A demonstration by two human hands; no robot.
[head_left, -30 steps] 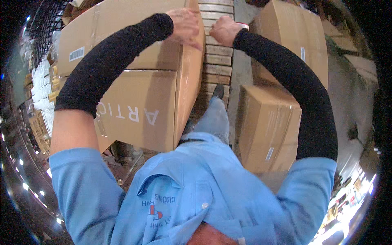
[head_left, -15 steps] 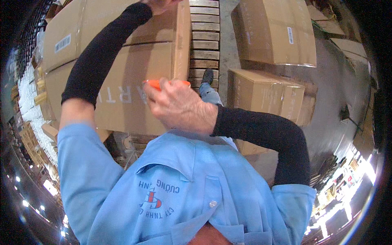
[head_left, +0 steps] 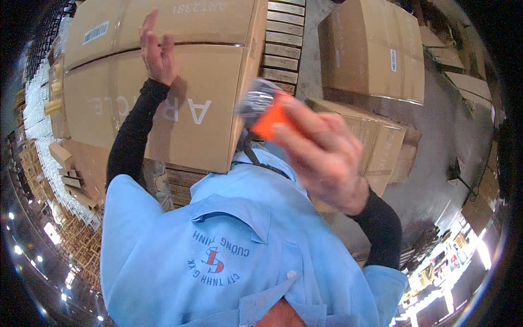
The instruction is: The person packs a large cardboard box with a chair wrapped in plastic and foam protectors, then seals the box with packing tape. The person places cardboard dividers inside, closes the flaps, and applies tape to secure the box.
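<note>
My left hand (head_left: 159,57) is over the large brown carton (head_left: 210,82) in front of me, its fingers spread and holding nothing. Whether it touches the cardboard I cannot tell. In front of my chest, my right hand (head_left: 327,155) grips an orange hand tool with a dark, shiny end (head_left: 278,120). Motion blurs the tool, so its exact kind does not show. That end points left, toward the carton's near right corner. A seam with tape runs across the carton's top, and a barcode label (head_left: 96,33) sits at its far left.
Wooden slats (head_left: 282,41) run along the carton's right side. Beyond them stand a tall carton (head_left: 381,49) and a lower carton (head_left: 376,133) on a grey floor (head_left: 430,169). Stacked goods line the far left.
My left hand has come back from the carton's far edge, fingers now spread. My right hand has swung right, off the carton, turning the orange tool so its dark end shows.
</note>
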